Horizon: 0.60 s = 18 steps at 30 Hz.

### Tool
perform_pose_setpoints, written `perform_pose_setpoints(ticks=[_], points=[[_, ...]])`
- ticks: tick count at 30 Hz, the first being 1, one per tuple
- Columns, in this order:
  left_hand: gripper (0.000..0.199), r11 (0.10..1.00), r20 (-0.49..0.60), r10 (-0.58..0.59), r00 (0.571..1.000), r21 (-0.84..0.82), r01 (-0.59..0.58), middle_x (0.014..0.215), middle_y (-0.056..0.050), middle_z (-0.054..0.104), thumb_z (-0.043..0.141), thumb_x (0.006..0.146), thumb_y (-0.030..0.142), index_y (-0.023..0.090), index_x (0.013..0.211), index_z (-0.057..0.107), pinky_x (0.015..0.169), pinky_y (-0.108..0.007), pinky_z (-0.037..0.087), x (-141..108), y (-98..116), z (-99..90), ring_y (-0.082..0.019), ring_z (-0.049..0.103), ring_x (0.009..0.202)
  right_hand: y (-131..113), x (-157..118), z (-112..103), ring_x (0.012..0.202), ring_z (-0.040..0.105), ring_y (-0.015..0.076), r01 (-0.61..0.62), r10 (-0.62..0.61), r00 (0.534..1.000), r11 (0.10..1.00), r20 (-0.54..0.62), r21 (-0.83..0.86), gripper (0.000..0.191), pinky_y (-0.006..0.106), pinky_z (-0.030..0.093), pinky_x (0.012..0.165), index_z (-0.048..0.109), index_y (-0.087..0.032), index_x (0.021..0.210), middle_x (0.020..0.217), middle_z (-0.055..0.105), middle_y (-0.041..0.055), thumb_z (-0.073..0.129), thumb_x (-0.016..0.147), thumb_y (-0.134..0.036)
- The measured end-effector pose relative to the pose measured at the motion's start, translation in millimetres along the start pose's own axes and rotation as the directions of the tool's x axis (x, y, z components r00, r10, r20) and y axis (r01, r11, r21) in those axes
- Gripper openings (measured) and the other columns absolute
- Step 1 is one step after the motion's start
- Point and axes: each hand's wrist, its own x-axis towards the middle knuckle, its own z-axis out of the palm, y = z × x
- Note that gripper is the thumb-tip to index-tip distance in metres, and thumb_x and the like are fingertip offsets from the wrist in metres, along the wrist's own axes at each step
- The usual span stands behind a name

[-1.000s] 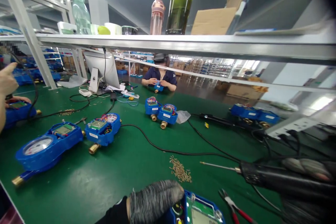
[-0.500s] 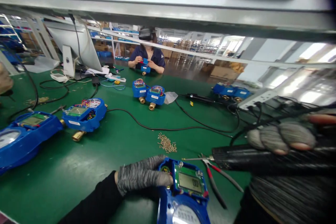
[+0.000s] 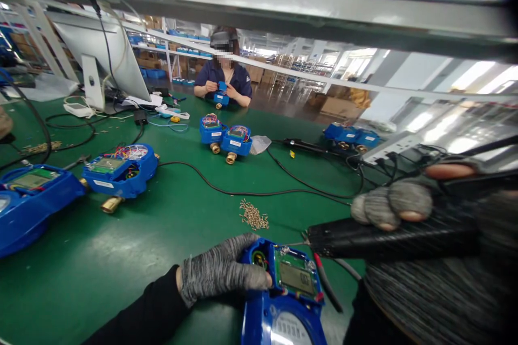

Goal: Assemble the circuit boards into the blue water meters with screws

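Blue plastic water meter (image 3: 259, 315), open-topped, shown toward the near edge of the green table (image 3: 174, 232), between my two gloved hands. Its long axis runs from the dial (image 3: 289, 329), nearest me, to the display (image 3: 297, 278), pointing roughly at the table's far edge. My left hand (image 3: 222, 272) is the nearer one: it grasps the housing from the left, thumb beside the open wiring compartment (image 3: 259, 259). My right hand (image 3: 427, 283), to the right and apart from the meter, is wrapped around a black electric screwdriver (image 3: 376, 238). Key relation: the screwdriver's bit (image 3: 295, 243) lies nearly crosswise to that long axis, pointing left, its tip at the display end, the one facing the far edge; whether tip and housing touch, I cannot tell. Handles, apparently of pliers (image 3: 327, 285), lie just right of the meter; a heap of small screws (image 3: 253, 214) lies beyond it, toward the far edge.
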Motion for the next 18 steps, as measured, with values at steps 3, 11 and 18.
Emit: perform_pose_setpoints(ticks=[3,11,18], points=[[0.051,1.000,0.009,0.005,1.000,-0.003,-0.005,0.108,-0.015,0.072,0.078,0.077,0.033,0.016,0.123,0.066,0.102,-0.049,0.046,0.6,-1.0,-0.3,-0.029,0.068,0.102,-1.2,-3.4,7.8,0.061,0.041,0.0122,-0.011,0.016,0.999,0.990,-0.035,0.139,0.025,0.026,0.049,0.052,0.068,-0.021,0.095,0.078,0.041,-0.0025,0.071,0.086,-0.043],[0.048,0.999,-0.038,-0.001,0.999,-0.038,-0.001,0.103,-0.016,0.072,0.083,0.068,0.037,0.012,0.108,0.072,0.101,-0.051,0.046,4.0,-0.8,4.5,-0.029,0.069,0.098,-1.6,-9.2,17.1,0.062,0.043,0.0135,0.017,-0.015,1.000,0.993,-0.020,0.119,0.021,0.026,0.049,0.055,0.069,-0.022,0.098,0.070,0.041,-0.0022,0.059,0.096,-0.041],[0.049,0.996,-0.079,-0.006,0.997,-0.091,-0.001,0.101,-0.014,0.073,0.086,0.065,0.035,0.014,0.107,0.071,0.095,-0.046,0.048,3.5,-0.4,7.3,-0.028,0.069,0.096,4.2,-7.0,5.3,0.060,0.040,0.0145,0.035,-0.033,0.999,0.997,-0.035,0.073,0.023,0.029,0.047,0.054,0.069,-0.026,0.100,0.071,0.037,-0.0021,0.057,0.096,-0.045]])
